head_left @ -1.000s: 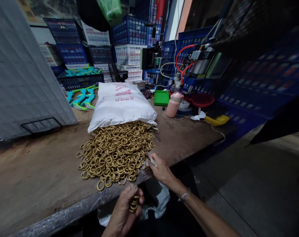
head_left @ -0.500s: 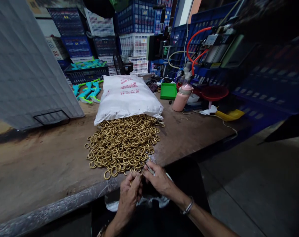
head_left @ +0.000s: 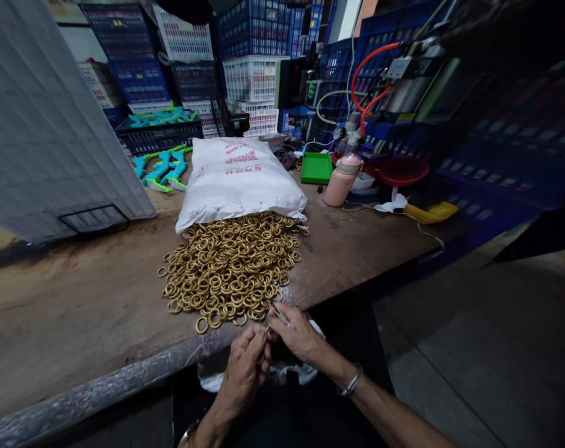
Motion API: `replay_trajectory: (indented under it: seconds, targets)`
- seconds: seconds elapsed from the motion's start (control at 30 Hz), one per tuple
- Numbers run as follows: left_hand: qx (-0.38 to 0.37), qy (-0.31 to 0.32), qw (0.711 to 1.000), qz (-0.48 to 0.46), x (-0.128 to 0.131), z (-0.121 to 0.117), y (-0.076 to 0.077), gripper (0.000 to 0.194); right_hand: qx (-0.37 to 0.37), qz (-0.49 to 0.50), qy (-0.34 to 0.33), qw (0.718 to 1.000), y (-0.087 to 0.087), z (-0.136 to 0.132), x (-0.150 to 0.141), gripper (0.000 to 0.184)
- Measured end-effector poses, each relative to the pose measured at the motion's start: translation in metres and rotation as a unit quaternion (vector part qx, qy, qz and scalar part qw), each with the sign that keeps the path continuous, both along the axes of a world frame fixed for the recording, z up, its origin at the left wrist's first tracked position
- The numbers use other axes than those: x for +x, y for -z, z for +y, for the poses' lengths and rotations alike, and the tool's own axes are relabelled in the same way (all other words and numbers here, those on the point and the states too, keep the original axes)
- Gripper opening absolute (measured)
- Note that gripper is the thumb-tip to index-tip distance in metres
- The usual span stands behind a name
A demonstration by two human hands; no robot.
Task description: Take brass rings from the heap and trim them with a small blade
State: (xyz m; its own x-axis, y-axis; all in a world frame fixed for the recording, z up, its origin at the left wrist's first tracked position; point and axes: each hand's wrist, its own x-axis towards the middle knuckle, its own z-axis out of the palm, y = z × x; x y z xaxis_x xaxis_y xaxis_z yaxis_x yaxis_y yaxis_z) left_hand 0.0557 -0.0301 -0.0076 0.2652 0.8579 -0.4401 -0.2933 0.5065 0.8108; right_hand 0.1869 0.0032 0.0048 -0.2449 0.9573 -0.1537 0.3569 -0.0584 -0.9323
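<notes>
My left hand is closed at the table's front edge, with a gold-coloured ring pinched at its fingertips. Its curled fingers hide whatever else lies in the palm. Close against it, my right hand is wrapped round a slim, pointed metal tool whose exact kind I cannot make out. The fingertips of both hands meet at the ring. Just beyond them spreads a heap of gold-coloured rings, spilling from under a white printed sack on the brown table.
A pink bottle, a green tray and a yellow scoop-like piece are at the back right. Turquoise and lime plastic parts lie left of the sack. A grey padded panel stands at left. Stacked crates line the back.
My right hand has come from the heap's right edge to my left hand, which has risen to meet it. Since half a second ago, both hands have barely moved.
</notes>
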Motion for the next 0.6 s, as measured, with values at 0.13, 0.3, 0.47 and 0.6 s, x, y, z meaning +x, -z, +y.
replay_trajectory:
  seconds: [0.13,0.3,0.47,0.6]
  targets:
    - [0.000,0.000,1.000,-0.002,-0.001,0.000,-0.003,0.030,0.039,-0.048,0.005,0.998,0.005,-0.002,0.003,0.022]
    - [0.011,-0.019,1.000,0.023,0.000,0.003,0.002,0.038,0.101,-0.154,-0.058,0.981,0.009,-0.010,0.008,0.011]
    - [0.043,0.001,0.998,0.052,-0.002,0.004,0.009,0.037,0.107,-0.240,-0.109,0.959,0.005,-0.014,0.007,0.019]
    - [0.053,0.007,0.997,0.061,-0.005,-0.002,0.002,0.037,0.123,-0.316,-0.104,0.935,0.011,-0.015,0.010,0.022]
